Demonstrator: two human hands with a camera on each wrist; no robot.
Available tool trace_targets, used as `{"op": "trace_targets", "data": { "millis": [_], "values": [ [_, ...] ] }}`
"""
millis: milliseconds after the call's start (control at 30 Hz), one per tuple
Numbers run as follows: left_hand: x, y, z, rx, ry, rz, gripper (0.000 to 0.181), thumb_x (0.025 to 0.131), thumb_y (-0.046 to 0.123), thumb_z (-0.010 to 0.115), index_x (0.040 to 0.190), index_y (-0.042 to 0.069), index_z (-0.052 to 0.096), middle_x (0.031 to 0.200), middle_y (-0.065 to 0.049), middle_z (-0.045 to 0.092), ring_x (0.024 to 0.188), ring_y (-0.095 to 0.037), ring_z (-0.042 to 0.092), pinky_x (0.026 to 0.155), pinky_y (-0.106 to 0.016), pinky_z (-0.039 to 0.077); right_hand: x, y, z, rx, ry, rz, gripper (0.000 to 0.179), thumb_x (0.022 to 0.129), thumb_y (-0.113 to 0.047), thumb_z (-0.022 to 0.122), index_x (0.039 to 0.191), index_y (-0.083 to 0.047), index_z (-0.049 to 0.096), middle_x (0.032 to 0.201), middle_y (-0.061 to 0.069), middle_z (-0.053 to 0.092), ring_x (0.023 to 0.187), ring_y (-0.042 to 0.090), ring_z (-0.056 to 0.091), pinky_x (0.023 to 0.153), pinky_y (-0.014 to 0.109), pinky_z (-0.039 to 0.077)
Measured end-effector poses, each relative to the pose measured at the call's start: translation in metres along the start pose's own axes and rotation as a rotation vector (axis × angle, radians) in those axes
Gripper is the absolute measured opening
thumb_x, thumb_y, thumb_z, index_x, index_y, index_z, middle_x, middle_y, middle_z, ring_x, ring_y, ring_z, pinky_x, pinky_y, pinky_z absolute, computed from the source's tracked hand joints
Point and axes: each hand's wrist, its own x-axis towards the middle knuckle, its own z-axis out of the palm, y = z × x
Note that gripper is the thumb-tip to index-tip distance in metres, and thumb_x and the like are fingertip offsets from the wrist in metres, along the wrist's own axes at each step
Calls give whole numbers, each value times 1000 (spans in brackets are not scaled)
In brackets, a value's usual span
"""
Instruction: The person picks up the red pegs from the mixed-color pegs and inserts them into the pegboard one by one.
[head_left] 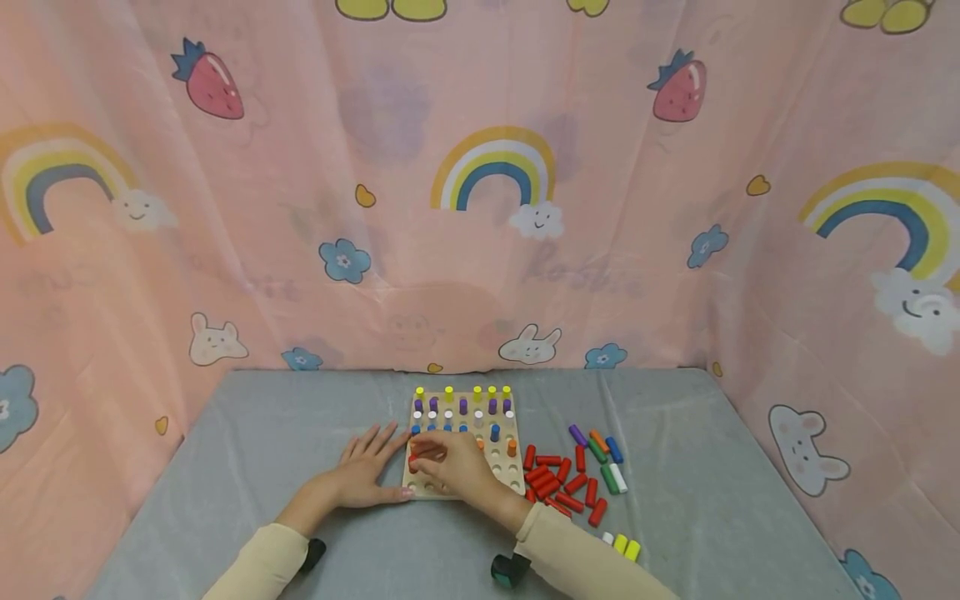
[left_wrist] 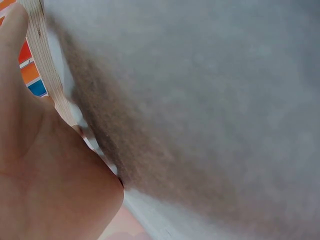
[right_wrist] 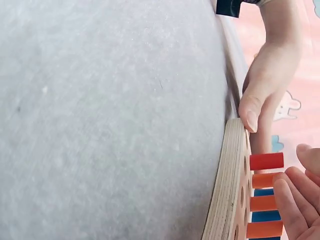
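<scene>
A wooden pegboard point(head_left: 517, 477) carries rows of coloured pegs, yellow at the back, then purple, white, blue and orange. One red peg point(right_wrist: 266, 161) stands upright in a hole near the board's front left corner. Around its top are the thumb and fingers of my right hand point(head_left: 459, 468), parted and just off the peg in the right wrist view. My left hand point(head_left: 362, 477) lies flat on the table with fingers spread, its thumb against the board's front left corner. The right hand hides part of the orange and blue rows in the head view.
Right of the board lies a loose heap of red pegs point(head_left: 548, 487). Beyond it are purple, orange, blue, green and white pegs point(head_left: 617, 477). Several yellow and white pegs point(head_left: 632, 550) lie nearer the front, by the right sleeve. A patterned pink curtain point(head_left: 480, 292) hangs behind the grey table point(head_left: 697, 467).
</scene>
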Motion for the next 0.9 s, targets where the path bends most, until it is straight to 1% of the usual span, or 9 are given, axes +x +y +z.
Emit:
{"op": "trace_targets", "data": {
  "millis": [133,233,300,400,533,700,800,900],
  "values": [
    [-2,4,-4,-3,-23,-9,102,82,72,62,159,22,20,168,-12,11,155,-42,5,119,-69,3,-2,0,-4,9,-5,11,30,88,-12,74,116,-2,71,105,11,77,93,21,75,75,17,56],
    [-4,9,-8,-6,-39,-16,102,82,70,64,159,20,21,168,-14,11,154,-44,5,119,-69,4,-3,0,-8,-2,-1,29,31,88,-15,75,117,-5,71,104,8,78,92,15,74,76,17,56],
    [-5,10,-9,-4,-35,-13,102,81,69,64,159,18,22,167,-16,13,153,-45,7,118,-70,5,-4,-1,-11,-7,-4,31,31,88,-16,75,118,-6,71,103,7,78,91,13,73,77,17,56],
    [-4,7,-6,1,-31,-22,103,81,70,64,159,20,20,168,-13,11,154,-43,5,120,-69,3,-5,-1,-16,-8,-15,29,33,89,-17,74,120,-5,71,103,8,77,91,14,73,76,18,56],
    [-1,2,0,5,-14,-24,103,81,72,63,160,23,19,169,-9,10,155,-40,3,121,-67,2,-6,-2,-25,4,-44,30,34,89,-16,74,121,-4,70,102,10,77,91,19,74,77,20,56],
    [1,-1,3,6,5,-21,102,80,69,66,159,22,21,169,-9,12,155,-40,4,120,-67,3,-9,-3,-36,-8,-59,23,34,88,-16,76,119,-5,71,103,10,77,92,21,74,77,20,57],
    [2,-2,3,18,0,-26,102,80,68,66,159,22,21,169,-9,11,155,-40,4,121,-67,3,-11,-3,-43,-20,-58,18,33,88,-16,76,118,-4,71,103,9,77,93,23,74,76,20,56],
    [2,-2,3,23,-7,-34,101,81,68,66,159,23,21,169,-9,11,155,-40,3,121,-67,3,-12,-3,-51,-7,-69,40,33,88,-16,75,119,-4,70,105,9,76,95,25,73,77,21,56]
  ]
}}
